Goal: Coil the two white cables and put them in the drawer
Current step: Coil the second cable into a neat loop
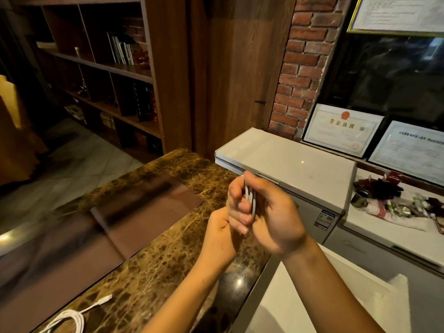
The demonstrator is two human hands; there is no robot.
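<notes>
- At centre frame, the right hand (271, 212) pinches a bundled white cable (249, 200), fingers closed around its loops; the left hand (222, 234) is curled shut beneath it, contents hidden.
- A second cable (72, 320) lies loosely coiled on the marble counter (156, 248), lower left.
- Light, limp cord likely springs open; best gripped across the loops.

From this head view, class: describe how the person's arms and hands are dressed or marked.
Both forearms are bare: no sleeve reaches into view. The left hand and right hand wear no gloves, and no rings, watch, bracelet or markings show. Fingernails look short and unpainted.
</notes>
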